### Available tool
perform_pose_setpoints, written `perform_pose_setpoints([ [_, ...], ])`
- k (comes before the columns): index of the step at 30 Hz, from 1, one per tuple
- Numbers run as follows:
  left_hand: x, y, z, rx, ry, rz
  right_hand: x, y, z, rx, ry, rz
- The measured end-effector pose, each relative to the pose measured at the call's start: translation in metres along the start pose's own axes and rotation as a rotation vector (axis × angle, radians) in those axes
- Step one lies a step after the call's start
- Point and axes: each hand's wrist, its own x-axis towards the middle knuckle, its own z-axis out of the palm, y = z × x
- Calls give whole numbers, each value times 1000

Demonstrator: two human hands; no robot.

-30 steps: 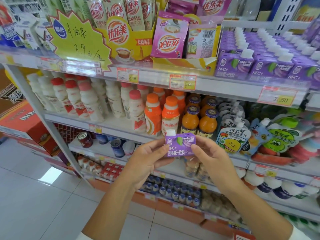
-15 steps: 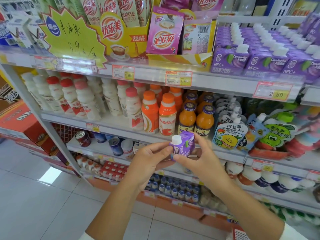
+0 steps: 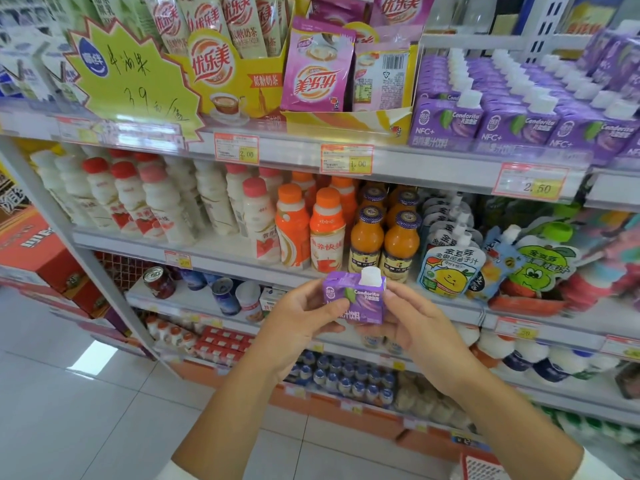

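Purple carton [image 3: 353, 301] held mid-air in front of shelving [image 3: 433, 168], below the stocked row of same-looking cartons [image 3: 519, 123] top right, level with orange juice bottles [image 3: 367, 237]. Gripped on the left side by left hand [image 3: 294, 323], thumb across the front, fingers curled behind. Pinched at the right edge by right hand [image 3: 422, 327], thumb forward, fingers behind. Upright, label facing camera: green leaf, white "Condorita" print. White cap [image 3: 370, 275] on sloped top, right corner.

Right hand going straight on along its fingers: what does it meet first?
The small purple cardboard juice carton with white cap that the right hand holds; beyond it, probably the left hand.
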Motion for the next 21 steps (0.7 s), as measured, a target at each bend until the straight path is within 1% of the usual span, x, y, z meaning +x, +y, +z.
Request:
perform_pose_setpoints([
  [4,0,-2,2,123,71,121,-1,-5,-9,-218,32,-105],
  [7,-1,-1,3,233,75,202,0,-5,-15,-291,34,-166],
  [9,-3,-2,3,253,67,229,0,-2,-18,-326,22,-203],
  [12,-4,-3,3,273,65,234,-2,0,-19,-344,15,-229],
  [16,-3,-3,3,348,65,213,-2,-1,-21,-439,27,-213],
  [21,5,-2,9,403,32,194,-4,-19,-29,-538,22,-192],
])
